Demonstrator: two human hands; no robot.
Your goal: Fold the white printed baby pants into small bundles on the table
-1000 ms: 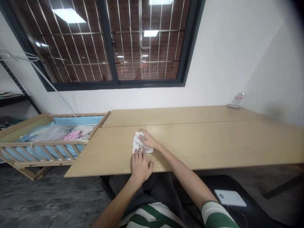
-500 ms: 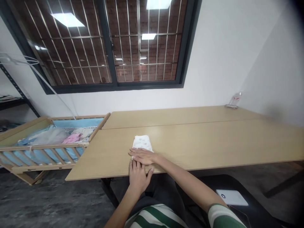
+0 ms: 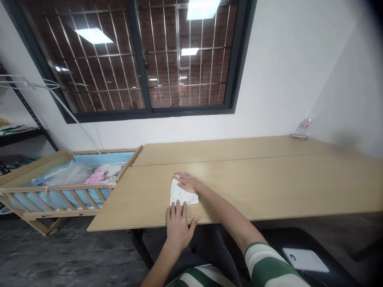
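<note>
A small white cloth with a faint green print (image 3: 183,196) lies on the wooden table, folded to a triangular shape with its point toward the far side. My right hand (image 3: 188,182) rests flat on the far part of the cloth and presses it down. My left hand (image 3: 178,224) sits at the near side, its spread fingertips on the cloth's lower edge and not gripping it. Part of the cloth is hidden under my fingers.
The pale wooden table (image 3: 269,183) has a seam across it and a front edge close to my body. A wooden crib (image 3: 60,186) with blue padding and soft items stands to the left. A clear bottle (image 3: 303,127) stands at the far right corner. A white flat device (image 3: 305,260) lies on a black seat below right.
The cloth has gone from a long strip to a triangular fold. My right hand has moved from the cloth's near end to its far tip, and my left hand stays near the front.
</note>
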